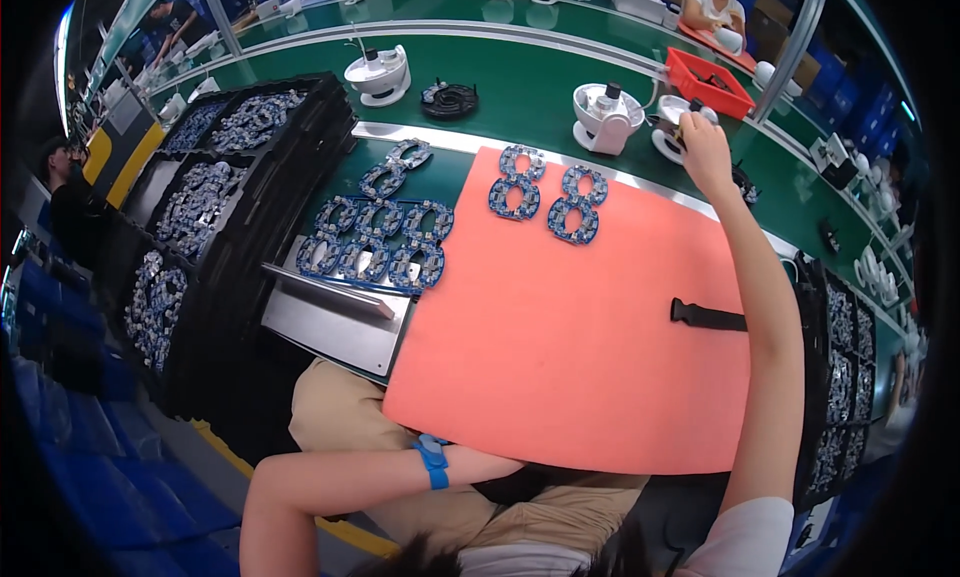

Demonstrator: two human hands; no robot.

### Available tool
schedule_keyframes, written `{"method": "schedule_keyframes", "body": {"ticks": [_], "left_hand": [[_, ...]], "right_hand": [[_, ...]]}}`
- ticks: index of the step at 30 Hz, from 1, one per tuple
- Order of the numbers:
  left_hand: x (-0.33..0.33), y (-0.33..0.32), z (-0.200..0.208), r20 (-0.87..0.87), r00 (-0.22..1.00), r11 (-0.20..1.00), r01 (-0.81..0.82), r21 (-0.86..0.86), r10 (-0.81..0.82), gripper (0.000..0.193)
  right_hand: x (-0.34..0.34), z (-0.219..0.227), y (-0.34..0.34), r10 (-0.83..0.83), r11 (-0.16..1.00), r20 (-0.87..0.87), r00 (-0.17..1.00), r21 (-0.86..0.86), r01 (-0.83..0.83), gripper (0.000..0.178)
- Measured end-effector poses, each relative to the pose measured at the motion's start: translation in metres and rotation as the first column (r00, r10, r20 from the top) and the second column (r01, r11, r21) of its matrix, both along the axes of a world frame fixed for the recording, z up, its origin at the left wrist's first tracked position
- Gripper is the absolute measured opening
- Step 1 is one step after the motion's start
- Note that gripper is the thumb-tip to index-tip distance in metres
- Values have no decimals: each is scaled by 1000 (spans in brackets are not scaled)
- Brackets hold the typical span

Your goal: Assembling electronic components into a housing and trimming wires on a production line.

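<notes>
My right arm stretches across the orange mat (pixel 570 357) to the far right. There my right hand (pixel 706 145) is closed at a white rounded housing (pixel 668 137) with dark parts; what its fingers hold is hard to make out. My left hand (pixel 497 464) rests low at the mat's near edge, a blue strap on its wrist, and its fingers are hidden under the edge. Two ring-shaped blue circuit board pairs, one pair (pixel 516 183) and another pair (pixel 577 206), lie on the mat's far part. More blue circuit boards (pixel 372 242) are grouped left of the mat.
Black trays (pixel 225 177) full of boards are stacked at left, with more trays (pixel 840 367) at right. Beyond the mat stand white housings (pixel 606 119), a black cable coil (pixel 449 100) and a red bin (pixel 708 83). A black buckle strap (pixel 706 316) lies on the mat. A person sits opposite.
</notes>
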State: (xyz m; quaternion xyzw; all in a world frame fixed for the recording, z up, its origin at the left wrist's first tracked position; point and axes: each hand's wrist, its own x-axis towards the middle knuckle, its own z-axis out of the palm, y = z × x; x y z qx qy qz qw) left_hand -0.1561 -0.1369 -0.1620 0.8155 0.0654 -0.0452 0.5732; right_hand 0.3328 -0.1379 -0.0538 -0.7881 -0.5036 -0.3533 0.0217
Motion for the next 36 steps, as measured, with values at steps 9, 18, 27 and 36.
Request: {"method": "schedule_keyframes", "body": {"ticks": [9, 18, 27, 36], "left_hand": [[1, 4, -12, 178, 984, 974, -27, 227, -14, 35], [1, -30, -13, 147, 914, 339, -10, 941, -378, 26], [3, -23, 39, 235, 722, 730, 509, 456, -651, 14], [23, 35, 124, 672, 740, 979, -117, 169, -27, 20]], "right_hand": [[-33, 39, -57, 103, 990, 183, 978, 79, -119, 20], [-183, 61, -81, 564, 824, -25, 825, -34, -565, 14], [-269, 49, -93, 652, 682, -343, 676, -124, -721, 19], [-228, 81, -57, 525, 849, -268, 808, 223, -479, 41]]}}
